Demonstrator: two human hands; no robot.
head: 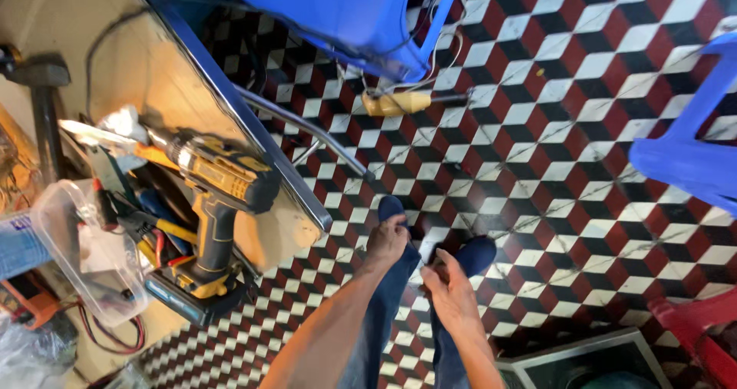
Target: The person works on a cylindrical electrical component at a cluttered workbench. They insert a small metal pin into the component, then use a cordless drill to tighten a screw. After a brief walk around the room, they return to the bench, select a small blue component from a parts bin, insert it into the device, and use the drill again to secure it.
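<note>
1. The floor (553,166) is tiled in a red, black and white cube pattern and spreads under and beyond both hands.
2. The desk (153,74), tan-topped with a metal edge, lies to the left of the hands and is crowded with tools.
3. A blue plastic chair (345,13) stands well ahead of the hands; a second blue chair (683,159) is off to their right.
4. The dark blue trousers (384,312) cover the person's legs directly beneath the hands, with dark blue shoes just ahead of them.
5. A yellow and black cordless drill (219,205) stands on the desk, left of the left hand, near the desk's corner.
6. A clear plastic container (84,251) sits further left of the drill.
7. The left hand (386,241) rests on the left knee, fingers curled down onto the trouser cloth.
8. The right hand (451,293) lies on the right leg, fingers bent, seemingly pinching the cloth; the two hands are near each other but apart.
9. A yellow-handled tool (407,101) lies on the floor ahead of the hands.
</note>
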